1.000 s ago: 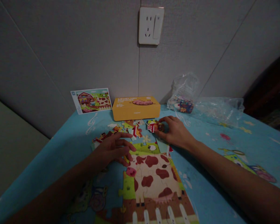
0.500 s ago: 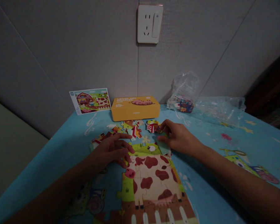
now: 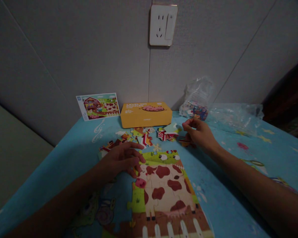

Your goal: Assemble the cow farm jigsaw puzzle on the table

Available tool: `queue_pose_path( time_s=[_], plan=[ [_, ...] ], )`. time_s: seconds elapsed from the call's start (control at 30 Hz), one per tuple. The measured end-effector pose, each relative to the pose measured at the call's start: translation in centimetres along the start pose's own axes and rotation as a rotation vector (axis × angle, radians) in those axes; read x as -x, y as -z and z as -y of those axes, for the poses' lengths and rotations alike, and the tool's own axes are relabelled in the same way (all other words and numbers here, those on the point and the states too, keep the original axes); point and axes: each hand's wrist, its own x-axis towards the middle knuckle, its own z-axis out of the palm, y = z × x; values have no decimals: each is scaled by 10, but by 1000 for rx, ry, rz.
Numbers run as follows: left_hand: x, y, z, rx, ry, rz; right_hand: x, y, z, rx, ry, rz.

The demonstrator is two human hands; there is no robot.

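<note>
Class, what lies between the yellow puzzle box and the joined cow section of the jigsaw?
In the head view, loose jigsaw pieces lie between the puzzle box and cow section, with blue patterned tablecloth showing among them.

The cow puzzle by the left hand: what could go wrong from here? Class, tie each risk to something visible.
1. The left hand is at the edge of the joined cow puzzle, by the cow's head; a nudge might shift or part the pieces.
2. A pale piece partly covers a red barn piece, so its picture could be overlooked.
3. The right hand is near the clear plastic bag; it could knock it.
</note>
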Motion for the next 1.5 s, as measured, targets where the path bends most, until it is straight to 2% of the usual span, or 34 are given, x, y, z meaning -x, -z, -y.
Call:
queue_pose_path(
  time_s=[0.07, 0.17, 0.27, 0.43, 0.6, 0.73, 0.87, 1.0, 1.1, 1.17, 1.33, 1.5],
  plan=[
    [0, 0, 0, 0, 0, 0, -3, 5, -4, 332, 114, -24],
    [-1, 0, 1, -7, -1, -7, -3, 13, -7, 658, 200, 132],
    [-2, 1, 2, -14, -8, -5, 1, 19, -8, 824, 250, 282],
    [-1, 1, 1, -40, 1, -11, 1, 21, -10, 870, 220, 331],
    [-1, 0, -2, -54, 21, -35, -1, 21, -7, 801, 177, 333],
    [-2, 0, -2, -20, 22, -96, 2, 21, 1, 681, 85, 375],
    [-3, 2, -1, 8, 3, -152, 4, 15, 8, 267, -5, 388],
    [-2, 5, 0, 17, -23, -216, 2, 7, 7, -238, -69, 230],
    [-2, 5, 0, 16, -25, -249, 0, 2, 0, -406, -83, 171],
    [-1, 4, -2, 28, -24, -255, -1, -2, -5, -324, -51, 188],
    [1, -1, -6, 80, -3, -228, -1, -6, -10, 216, 266, 131],
    [1, -5, -11, 127, 17, -203, 1, -8, -6, 538, 397, 129]
  ],
)
